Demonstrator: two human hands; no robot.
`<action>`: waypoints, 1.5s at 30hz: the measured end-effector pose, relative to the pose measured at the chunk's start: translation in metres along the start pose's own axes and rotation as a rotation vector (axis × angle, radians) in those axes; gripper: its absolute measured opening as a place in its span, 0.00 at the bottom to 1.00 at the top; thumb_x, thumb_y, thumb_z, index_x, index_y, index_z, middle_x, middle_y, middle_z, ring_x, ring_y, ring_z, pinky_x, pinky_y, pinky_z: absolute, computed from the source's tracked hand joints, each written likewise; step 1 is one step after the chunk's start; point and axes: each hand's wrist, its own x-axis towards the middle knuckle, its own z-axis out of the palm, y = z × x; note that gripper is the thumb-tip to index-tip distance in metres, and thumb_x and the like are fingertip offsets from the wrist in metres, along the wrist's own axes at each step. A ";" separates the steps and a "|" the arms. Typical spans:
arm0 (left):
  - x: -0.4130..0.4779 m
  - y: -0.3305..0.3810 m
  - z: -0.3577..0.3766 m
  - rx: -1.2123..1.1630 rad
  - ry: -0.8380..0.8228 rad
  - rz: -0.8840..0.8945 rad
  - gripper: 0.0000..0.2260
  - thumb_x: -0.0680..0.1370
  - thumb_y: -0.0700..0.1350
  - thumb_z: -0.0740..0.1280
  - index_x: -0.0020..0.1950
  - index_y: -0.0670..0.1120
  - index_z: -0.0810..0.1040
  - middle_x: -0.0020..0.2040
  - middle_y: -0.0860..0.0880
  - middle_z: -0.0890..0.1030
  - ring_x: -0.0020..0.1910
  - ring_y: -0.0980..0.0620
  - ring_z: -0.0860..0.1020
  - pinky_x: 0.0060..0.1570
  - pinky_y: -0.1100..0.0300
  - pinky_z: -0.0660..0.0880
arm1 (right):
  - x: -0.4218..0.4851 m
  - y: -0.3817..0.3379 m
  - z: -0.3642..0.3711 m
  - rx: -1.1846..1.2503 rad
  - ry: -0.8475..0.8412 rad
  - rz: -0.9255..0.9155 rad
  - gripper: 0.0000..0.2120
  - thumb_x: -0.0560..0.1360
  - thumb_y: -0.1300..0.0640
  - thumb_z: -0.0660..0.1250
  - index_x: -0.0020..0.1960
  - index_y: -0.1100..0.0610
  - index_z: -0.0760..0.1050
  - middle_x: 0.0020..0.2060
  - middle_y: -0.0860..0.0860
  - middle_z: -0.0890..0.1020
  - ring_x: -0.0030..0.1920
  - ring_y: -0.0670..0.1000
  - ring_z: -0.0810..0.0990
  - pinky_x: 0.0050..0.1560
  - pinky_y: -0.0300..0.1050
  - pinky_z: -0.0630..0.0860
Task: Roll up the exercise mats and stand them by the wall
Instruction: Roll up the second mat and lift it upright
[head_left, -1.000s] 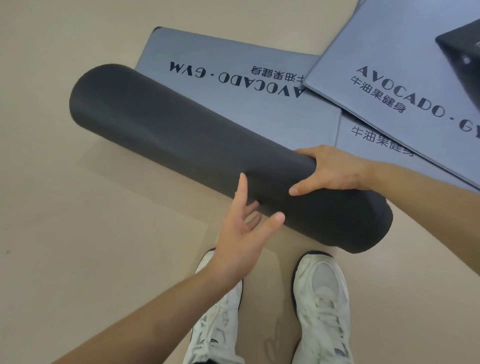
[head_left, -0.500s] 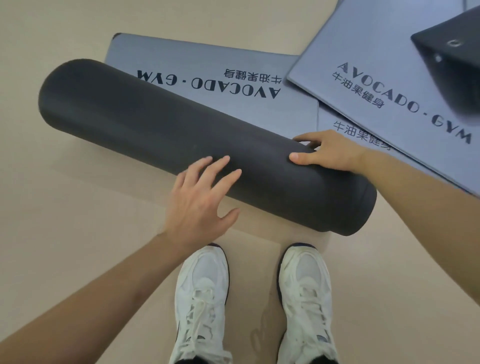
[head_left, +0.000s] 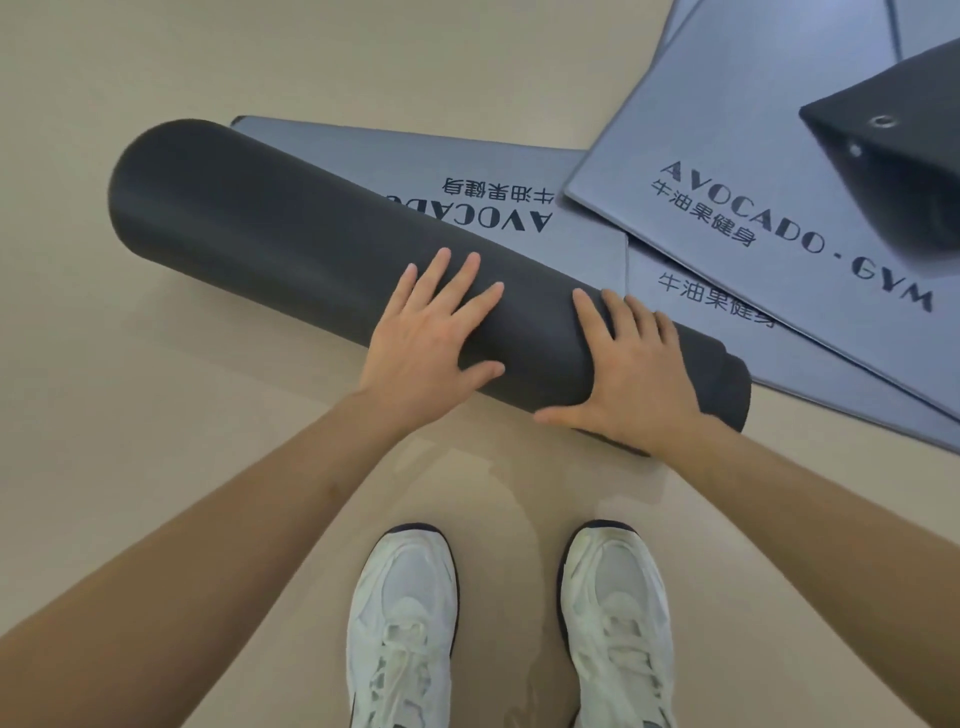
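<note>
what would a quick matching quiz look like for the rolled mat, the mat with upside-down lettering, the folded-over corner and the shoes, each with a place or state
Things
1 rolled mat
2 mat with upside-down lettering
3 folded-over mat corner
4 white shoes

Places or states
a top right, dark underside up, metal eyelets showing
b bottom of the view, on the bare floor
c dark grey, pressed under the left hand and right hand
d lying flat, partly covered by the roll

Pairs: 1-c, 2-d, 3-a, 4-b

Bare forearms without sleeves, white lace-up sneakers (head_left: 615, 623) with mesh uppers, white laces, dark sole edges
</note>
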 end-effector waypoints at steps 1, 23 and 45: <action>-0.003 0.002 0.001 -0.093 0.076 -0.060 0.34 0.76 0.57 0.73 0.79 0.50 0.69 0.82 0.46 0.63 0.82 0.42 0.58 0.81 0.45 0.54 | 0.008 0.006 -0.006 0.028 -0.029 0.003 0.65 0.60 0.14 0.60 0.84 0.50 0.48 0.79 0.59 0.62 0.78 0.63 0.61 0.78 0.64 0.58; -0.039 0.008 -0.003 -1.403 0.178 -0.916 0.37 0.73 0.55 0.76 0.78 0.64 0.64 0.70 0.56 0.73 0.68 0.56 0.75 0.71 0.49 0.72 | 0.053 -0.047 -0.031 1.014 -0.496 0.227 0.37 0.62 0.32 0.79 0.67 0.43 0.75 0.57 0.42 0.83 0.55 0.47 0.83 0.60 0.48 0.79; -0.004 0.001 0.001 -0.951 0.130 -0.631 0.33 0.72 0.61 0.73 0.75 0.70 0.65 0.64 0.52 0.63 0.66 0.50 0.68 0.72 0.52 0.70 | -0.009 -0.064 -0.025 0.339 -0.092 -0.014 0.51 0.68 0.26 0.69 0.82 0.36 0.45 0.82 0.49 0.50 0.80 0.57 0.56 0.74 0.60 0.66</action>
